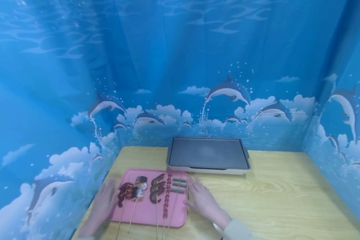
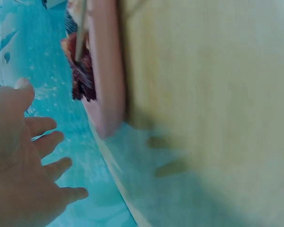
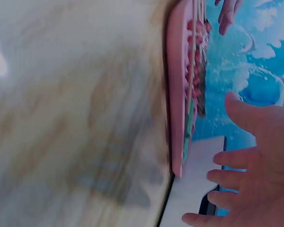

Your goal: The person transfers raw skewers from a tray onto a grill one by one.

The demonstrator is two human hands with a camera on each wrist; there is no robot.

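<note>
A pink tray lies on the table with several food skewers side by side. From left to right are a dark red-brown skewer, one with silvery-skinned chunks, a shrimp skewer, a thin one of small red pieces and one of green sticks. Their wooden sticks reach past the near rim. My left hand, fingers spread, is beside the tray's left edge; in the left wrist view its palm holds nothing. My right hand spreads by the right edge, its palm bare too.
A dark rectangular griddle with a light base stands behind the tray, near the back of the wooden table. Blue dolphin-print curtains enclose the back and both sides.
</note>
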